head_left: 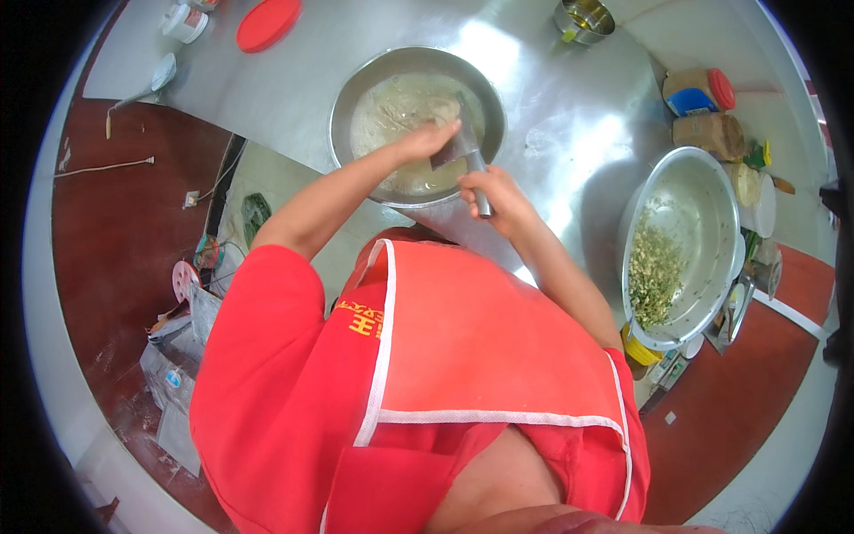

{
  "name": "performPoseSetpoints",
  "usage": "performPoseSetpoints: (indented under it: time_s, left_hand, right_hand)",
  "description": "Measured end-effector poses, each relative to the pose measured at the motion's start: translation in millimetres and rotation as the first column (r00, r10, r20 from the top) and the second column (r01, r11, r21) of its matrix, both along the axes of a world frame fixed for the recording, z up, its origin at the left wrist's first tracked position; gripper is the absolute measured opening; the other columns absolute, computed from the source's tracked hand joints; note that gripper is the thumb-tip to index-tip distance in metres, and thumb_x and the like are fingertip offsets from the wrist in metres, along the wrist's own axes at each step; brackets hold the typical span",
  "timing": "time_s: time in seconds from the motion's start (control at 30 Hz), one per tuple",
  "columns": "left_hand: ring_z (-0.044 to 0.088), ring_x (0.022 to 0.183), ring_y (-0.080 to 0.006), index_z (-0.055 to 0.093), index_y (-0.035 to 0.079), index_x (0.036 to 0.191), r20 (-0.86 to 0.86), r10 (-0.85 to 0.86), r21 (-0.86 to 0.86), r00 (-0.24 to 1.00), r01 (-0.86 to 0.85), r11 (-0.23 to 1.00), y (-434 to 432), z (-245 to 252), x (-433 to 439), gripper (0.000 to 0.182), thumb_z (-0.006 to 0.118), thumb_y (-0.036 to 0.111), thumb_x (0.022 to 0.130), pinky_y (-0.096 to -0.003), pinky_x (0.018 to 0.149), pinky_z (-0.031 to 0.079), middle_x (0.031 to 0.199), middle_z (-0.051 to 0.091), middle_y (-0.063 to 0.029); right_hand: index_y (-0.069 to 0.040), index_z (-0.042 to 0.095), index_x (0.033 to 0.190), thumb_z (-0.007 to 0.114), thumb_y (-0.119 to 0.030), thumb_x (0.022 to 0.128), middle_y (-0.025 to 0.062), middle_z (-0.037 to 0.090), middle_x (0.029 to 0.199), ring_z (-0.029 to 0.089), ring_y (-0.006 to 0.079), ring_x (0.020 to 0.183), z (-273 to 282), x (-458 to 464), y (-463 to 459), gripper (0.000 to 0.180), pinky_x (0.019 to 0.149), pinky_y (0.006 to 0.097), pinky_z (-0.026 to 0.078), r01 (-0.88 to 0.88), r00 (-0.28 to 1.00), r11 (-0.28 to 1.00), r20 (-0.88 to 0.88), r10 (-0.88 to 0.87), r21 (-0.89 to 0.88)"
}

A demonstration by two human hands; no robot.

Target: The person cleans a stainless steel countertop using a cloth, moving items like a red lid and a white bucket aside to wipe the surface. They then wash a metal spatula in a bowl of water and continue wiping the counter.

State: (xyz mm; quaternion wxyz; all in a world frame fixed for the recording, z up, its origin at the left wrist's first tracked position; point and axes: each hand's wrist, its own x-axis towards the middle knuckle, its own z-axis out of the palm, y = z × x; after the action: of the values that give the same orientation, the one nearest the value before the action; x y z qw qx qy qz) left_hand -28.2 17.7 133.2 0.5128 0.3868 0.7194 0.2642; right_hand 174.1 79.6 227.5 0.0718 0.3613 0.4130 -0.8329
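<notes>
A large round metal basin [341, 120] stands near the front edge of the steel table, holding cloudy liquid with a pale, soft dough-like mass [413, 110] in it. My right hand [494, 197] grips the metal handle of a cleaver [460, 143], whose broad blade reaches over the basin. My left hand [430, 140] lies beside the blade, over the pale mass, with its fingertips at the blade's face. Whether the left fingers hold part of the mass is hard to see.
On the steel table [560, 100] are a red lid [268, 25] and a small metal pot [586, 23]. A big metal bowl [720, 200] of chopped greens [654, 274] stands at the right, near food jars [707, 133]. A ladle [160, 73] lies at the left.
</notes>
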Motion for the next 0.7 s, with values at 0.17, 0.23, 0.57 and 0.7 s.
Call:
performPoseSetpoints:
  time_s: [0.17, 0.23, 0.57, 0.7]
  left_hand:
    - [0.057, 0.111, -0.0304, 0.058, -0.008, 0.12, -0.025, -0.028, 0.313, 0.999, 0.035, 0.949, -36, 17, 42, 0.074, 0.03, 0.058, 0.099, -0.0386, 0.098, 0.041, 0.115, 0.063, -0.0212]
    - [0.058, 0.109, -0.0306, 0.057, -0.009, 0.119, 0.021, -0.054, 0.25, 0.998, 0.047, 0.967, -23, 6, 35, 0.075, 0.03, 0.057, 0.099, -0.0386, 0.097, 0.042, 0.113, 0.064, -0.0218]
    - [0.064, 0.097, -0.038, 0.07, -0.005, 0.095, -0.246, 0.082, 0.066, 0.966, -0.068, 0.996, 48, -51, -15, 0.082, 0.029, 0.065, 0.094, -0.0426, 0.091, 0.046, 0.094, 0.068, -0.0264]
    - [0.062, 0.103, -0.0368, 0.067, -0.005, 0.107, -0.172, -0.114, 0.046, 0.978, 0.124, 0.991, 27, -21, 2, 0.077, 0.029, 0.062, 0.096, -0.0406, 0.096, 0.044, 0.104, 0.066, -0.0269]
  right_hand:
    - [-0.005, 0.053, 0.088, 0.058, -0.014, 0.083, 0.0023, 0.052, 0.065, 0.048, 0.012, 0.046, -2, 7, 2, 0.011, 0.044, 0.0274, 0.039, -0.036, 0.994, 0.997, 0.108, 0.029, 0.064]
    - [-0.005, 0.053, 0.089, 0.058, -0.014, 0.083, 0.0028, 0.052, 0.065, 0.048, 0.0126, 0.046, -3, 7, -3, 0.012, 0.044, 0.0278, 0.039, -0.037, 0.989, 0.993, 0.148, 0.02, 0.111]
    - [-0.003, 0.053, 0.093, 0.058, -0.013, 0.082, 0.0035, 0.051, 0.064, 0.046, 0.0132, 0.046, -4, 3, -4, 0.015, 0.046, 0.0267, 0.039, -0.016, 0.993, 0.994, 0.116, 0.003, 0.112]
    - [-0.003, 0.053, 0.092, 0.059, -0.012, 0.081, 0.0038, 0.051, 0.063, 0.047, 0.0133, 0.046, -1, 2, -2, 0.015, 0.044, 0.0268, 0.038, 0.034, 0.99, 0.996, 0.13, -0.045, 0.081]
